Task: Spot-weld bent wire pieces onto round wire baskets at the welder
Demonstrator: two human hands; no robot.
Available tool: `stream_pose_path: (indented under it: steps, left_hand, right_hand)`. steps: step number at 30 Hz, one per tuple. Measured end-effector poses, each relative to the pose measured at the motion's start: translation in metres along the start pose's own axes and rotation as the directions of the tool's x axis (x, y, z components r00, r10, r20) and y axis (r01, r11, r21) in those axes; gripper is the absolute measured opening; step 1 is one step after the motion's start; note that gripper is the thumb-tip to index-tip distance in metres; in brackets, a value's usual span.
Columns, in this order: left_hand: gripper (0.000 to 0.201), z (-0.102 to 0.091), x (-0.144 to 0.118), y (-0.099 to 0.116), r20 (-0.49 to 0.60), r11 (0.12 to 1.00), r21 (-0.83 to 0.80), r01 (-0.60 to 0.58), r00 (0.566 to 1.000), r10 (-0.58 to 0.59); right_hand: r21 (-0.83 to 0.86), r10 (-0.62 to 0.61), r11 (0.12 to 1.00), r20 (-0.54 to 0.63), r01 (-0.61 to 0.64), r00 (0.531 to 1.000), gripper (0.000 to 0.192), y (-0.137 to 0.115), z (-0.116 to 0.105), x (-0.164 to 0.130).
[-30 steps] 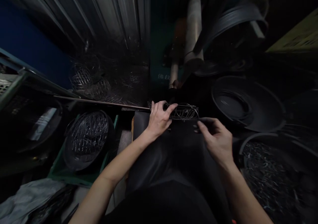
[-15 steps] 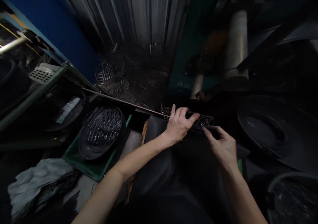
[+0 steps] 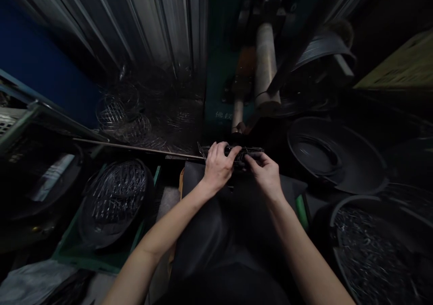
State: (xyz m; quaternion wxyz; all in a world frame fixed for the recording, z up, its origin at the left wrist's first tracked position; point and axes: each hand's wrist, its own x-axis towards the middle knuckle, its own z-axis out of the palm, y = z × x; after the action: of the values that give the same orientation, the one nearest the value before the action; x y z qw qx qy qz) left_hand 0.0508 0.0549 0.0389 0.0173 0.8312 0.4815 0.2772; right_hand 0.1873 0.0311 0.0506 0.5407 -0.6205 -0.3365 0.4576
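Above my lap, close to the welding-type machine's lower rod (image 3: 237, 113), my left hand (image 3: 218, 165) is closed around a thin wire rack (image 3: 204, 151), whose bent wires stick out past the fingers on the left. My right hand (image 3: 265, 172) pinches at the right part of the same rack with thumb and fingers. Any small piece between those fingertips is too dark to make out. Much of the rack is hidden behind both hands.
On the left, a dark basin of wire racks (image 3: 117, 196) sits in a green crate (image 3: 91, 262). Loose wire pieces (image 3: 125, 120) lie before the corrugated metal wall (image 3: 145, 25). At right are a wide black basin (image 3: 358, 160) and a bucket of small metal parts (image 3: 372, 251).
The view has swung to the right, so the surroundings shift left. My right hand has come closer to my left hand along the wire rack, which now looks flatter.
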Motion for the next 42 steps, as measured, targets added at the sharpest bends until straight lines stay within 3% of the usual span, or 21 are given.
stream_pose_path:
  steps: [6, 15, 26, 42]
  left_hand:
    - [0.057, -0.003, 0.008, -0.002, -0.009, 0.996, -0.078, 0.05, 0.999, -0.051]
    - [0.057, 0.0, 0.014, -0.007, -0.056, 0.991, -0.128, 0.033, 0.998, -0.04]
    - [0.06, 0.004, 0.021, -0.011, -0.051, 0.983, -0.181, 0.039, 0.997, -0.049]
    - [0.06, 0.005, 0.03, -0.015, -0.045, 0.98, -0.189, 0.056, 0.997, -0.066]
  right_hand:
    - [-0.118, -0.183, 0.977, -0.047, 0.176, 0.982, 0.036, 0.006, 0.007, -0.001]
    - [-0.27, -0.311, 0.92, -0.054, 0.286, 0.949, 0.033, 0.007, 0.01, 0.004]
    - [-0.383, -0.403, 0.855, -0.067, 0.35, 0.913, 0.031, 0.004, 0.012, 0.009]
    - [-0.374, -0.436, 0.844, -0.061, 0.384, 0.898, 0.031, 0.003, 0.016, 0.017]
